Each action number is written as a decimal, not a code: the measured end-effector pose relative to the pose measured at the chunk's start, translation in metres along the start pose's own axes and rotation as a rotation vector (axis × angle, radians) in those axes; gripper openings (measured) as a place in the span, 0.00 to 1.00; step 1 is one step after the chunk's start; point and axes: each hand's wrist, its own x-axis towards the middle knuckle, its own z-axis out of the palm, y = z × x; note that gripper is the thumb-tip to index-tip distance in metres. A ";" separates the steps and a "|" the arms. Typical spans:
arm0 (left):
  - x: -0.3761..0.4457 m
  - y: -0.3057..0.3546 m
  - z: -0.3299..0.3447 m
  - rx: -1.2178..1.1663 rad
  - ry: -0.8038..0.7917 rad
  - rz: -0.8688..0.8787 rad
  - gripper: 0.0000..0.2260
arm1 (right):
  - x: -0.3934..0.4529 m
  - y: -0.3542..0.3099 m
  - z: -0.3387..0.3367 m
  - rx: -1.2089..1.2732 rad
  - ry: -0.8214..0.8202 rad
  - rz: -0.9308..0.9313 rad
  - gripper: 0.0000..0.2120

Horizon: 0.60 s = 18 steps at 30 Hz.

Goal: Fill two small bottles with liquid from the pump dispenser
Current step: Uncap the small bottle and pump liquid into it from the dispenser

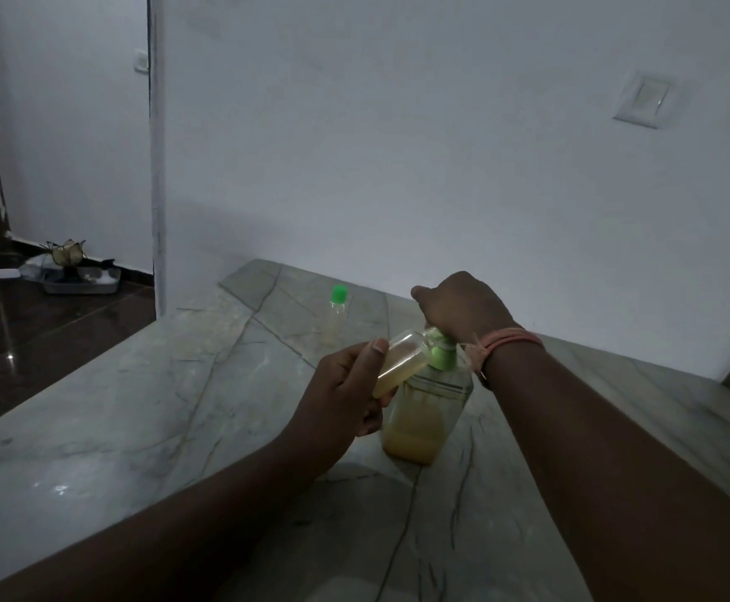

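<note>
The left hand [345, 388] grips a tilted small clear bottle [398, 362], partly filled with yellow liquid, at the green pump [441, 354]. The right hand [458, 306] curls over the pump dispenser [424, 419] on the worktop [137, 406]. A capped bottle [336, 315] stands behind.

Home: marble counter [146, 384], wall switch [643, 99].

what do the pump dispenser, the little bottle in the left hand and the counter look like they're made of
Pump dispenser: looks like clear plastic, since the yellowish liquid shows through its wall; the pump head is opaque green, probably plastic.
Small bottle: clear, likely plastic; liquid is visible inside, though glass cannot be ruled out.
Counter: polished grey stone, probably marble, judging by its dark veins and glossy reflections.
</note>
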 end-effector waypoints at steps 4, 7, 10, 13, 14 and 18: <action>0.000 -0.001 0.001 -0.007 0.012 0.001 0.15 | -0.002 -0.001 -0.002 -0.035 -0.034 -0.001 0.15; 0.000 0.000 0.002 -0.017 0.010 0.000 0.15 | 0.000 -0.004 -0.007 -0.089 -0.068 -0.030 0.14; 0.000 0.001 0.003 -0.027 0.011 -0.003 0.15 | 0.001 -0.006 -0.008 -0.104 -0.038 -0.043 0.14; 0.001 0.002 0.003 -0.017 0.012 0.003 0.14 | 0.000 -0.001 -0.002 -0.039 0.017 -0.026 0.15; 0.001 0.001 0.003 -0.020 0.014 0.003 0.14 | 0.000 0.000 -0.001 -0.037 0.019 -0.016 0.15; 0.000 0.000 0.003 -0.020 0.014 0.006 0.14 | 0.000 0.001 -0.001 -0.052 -0.002 -0.016 0.15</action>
